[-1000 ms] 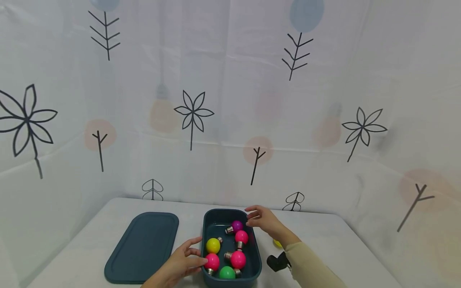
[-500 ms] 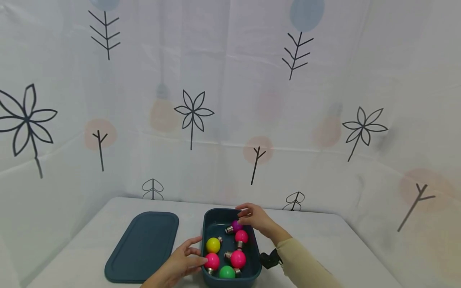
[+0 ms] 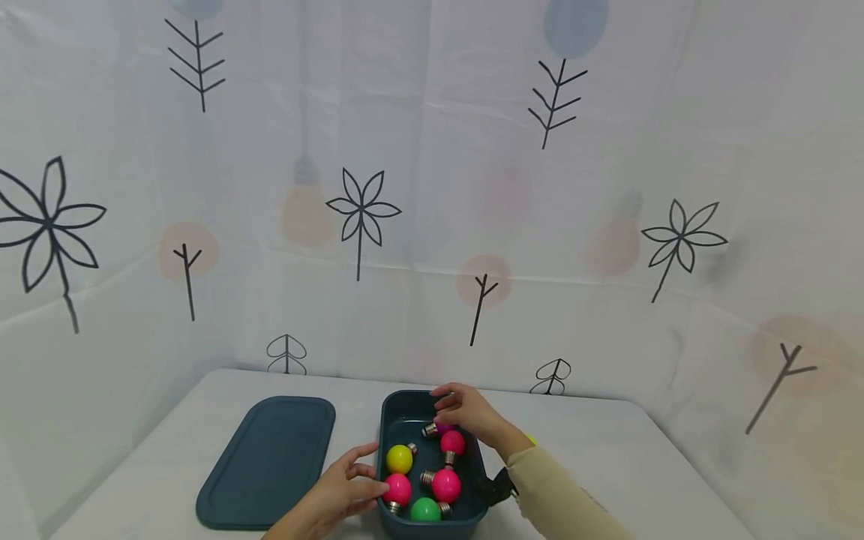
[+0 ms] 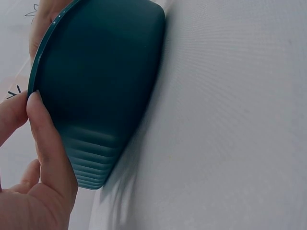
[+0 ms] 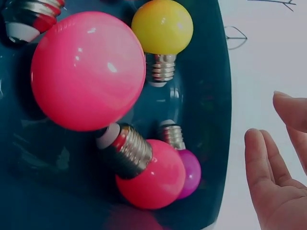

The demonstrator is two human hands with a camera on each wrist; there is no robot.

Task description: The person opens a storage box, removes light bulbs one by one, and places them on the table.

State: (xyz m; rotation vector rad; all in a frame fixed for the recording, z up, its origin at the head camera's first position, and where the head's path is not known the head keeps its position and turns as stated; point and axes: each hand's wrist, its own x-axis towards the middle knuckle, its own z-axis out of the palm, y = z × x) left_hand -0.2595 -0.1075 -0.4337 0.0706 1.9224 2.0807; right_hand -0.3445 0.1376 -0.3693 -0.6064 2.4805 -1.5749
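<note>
A dark teal box (image 3: 478, 465) holds several coloured light bulbs with metal screw bases. A yellow bulb (image 3: 399, 459) and a pink bulb (image 3: 397, 490) lie along its left side, a green bulb (image 3: 425, 511) at the near end. On the right are a pink bulb (image 3: 446, 486) and another pink bulb (image 3: 452, 444). My left hand (image 3: 347, 484) grips the box's left rim between thumb and fingers. Over the far right part of the box is my right hand (image 3: 469, 414), fingers loosely bent and holding nothing. It partly hides a purple bulb (image 5: 191, 173) in the head view.
A flat dark teal lid (image 3: 270, 465) lies on the white-covered table (image 3: 594, 435), left of the box. A patterned white cloth (image 3: 432, 187) hangs behind. A black object (image 3: 495, 489) shows by the right forearm, and a small yellow patch (image 3: 532, 440) peeks out beyond it.
My right hand has moved left from the box's far right rim to over the box, covering part of the purple bulb. The left hand and the bulbs have stayed put.
</note>
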